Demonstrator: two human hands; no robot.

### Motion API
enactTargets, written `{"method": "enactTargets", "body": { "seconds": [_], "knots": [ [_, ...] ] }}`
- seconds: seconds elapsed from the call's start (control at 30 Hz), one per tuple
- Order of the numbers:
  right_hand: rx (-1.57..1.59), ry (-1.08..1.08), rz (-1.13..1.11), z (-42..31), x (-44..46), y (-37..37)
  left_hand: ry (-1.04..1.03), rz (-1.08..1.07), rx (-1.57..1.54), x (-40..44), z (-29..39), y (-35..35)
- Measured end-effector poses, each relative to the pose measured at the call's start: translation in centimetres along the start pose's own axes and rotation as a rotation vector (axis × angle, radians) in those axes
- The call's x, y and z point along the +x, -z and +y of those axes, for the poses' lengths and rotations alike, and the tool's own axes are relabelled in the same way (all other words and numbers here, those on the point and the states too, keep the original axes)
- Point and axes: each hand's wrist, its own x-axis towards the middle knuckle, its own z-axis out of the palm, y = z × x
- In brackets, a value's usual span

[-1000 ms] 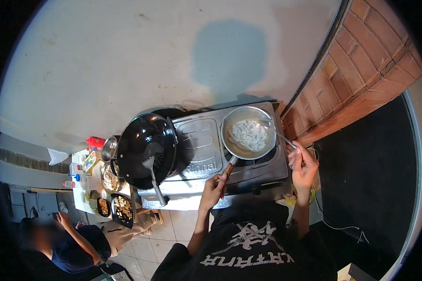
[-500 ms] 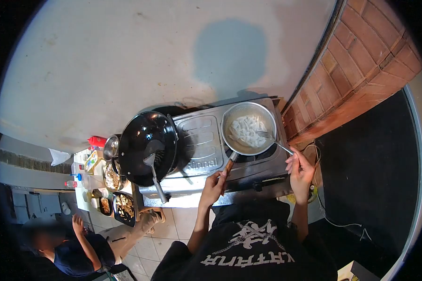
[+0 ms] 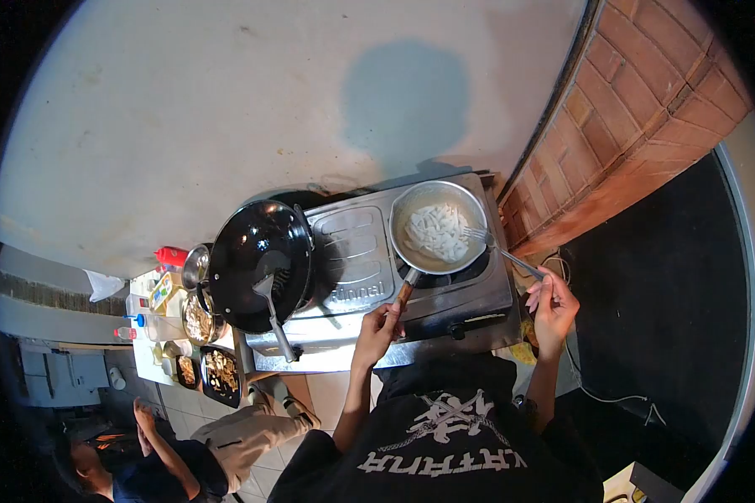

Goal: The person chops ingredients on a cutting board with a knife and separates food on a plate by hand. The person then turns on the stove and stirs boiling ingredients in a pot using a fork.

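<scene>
One pan [image 3: 400,239]: sits over the right-hand side of the stove, round and metal, its wooden handle [image 3: 406,288] pointing back toward the person.
White strips [image 3: 438,233]: heaped loosely inside the pan, with pale bare metal round them.
Fork [image 3: 516,261]: reaches over the pan's right rim, tines at the right edge of the strips — whether they press in, I cannot tell.
Right hand [image 3: 555,308]: off the stove's front right corner, thumb and fingers pinched narrow on the end of the fork.
Left hand [image 3: 381,328]: closed round the lower part of the wooden handle, in front of the stove.
Stove [image 3: 349,239]: silver, the maker's name stamped on its top between the pan and the wok.
Wok [image 3: 236,289]: big, black and shiny, over the stove's left side.
Spatula [image 3: 278,326]: lies across the wok, its handle jutting past the near rim.
Side table [image 3: 146,365]: left of the stove — it bears a black tray [image 3: 229,397] of brown pieces, a red bottle [image 3: 172,256], bowls and tubs.
Another person [image 3: 164,469]: at lower left, beside the table, one hand raised.
Brick pillar [image 3: 621,109]: rises to the right of the stove.
</scene>
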Motion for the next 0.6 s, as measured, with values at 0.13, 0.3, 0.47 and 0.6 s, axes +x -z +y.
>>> {"method": "enactTargets", "body": {
  "seconds": [0.13, 0.3, 0.47, 0.6],
  "knots": [
    [-0.013, -0.059, -0.064, 0.0, 0.2, 0.4, -0.013, -0.008, 0.029, -0.1, 0.1, -0.1],
    [-0.047, -0.069, -0.111, 0.4, 0.2, 0.4, -0.021, 0.018, 0.058, -0.3, 0.2, -0.3],
    [-0.162, 0.014, -0.143, 0.7, 0.4, 0.0, -0.011, 0.074, 0.081, -0.6, 0.8, -0.6],
    [-0.224, 0.073, -0.157, 1.1, 1.1, -0.1, -0.020, 0.111, 0.072, -0.5, 0.5, -0.9]
  ]
}}
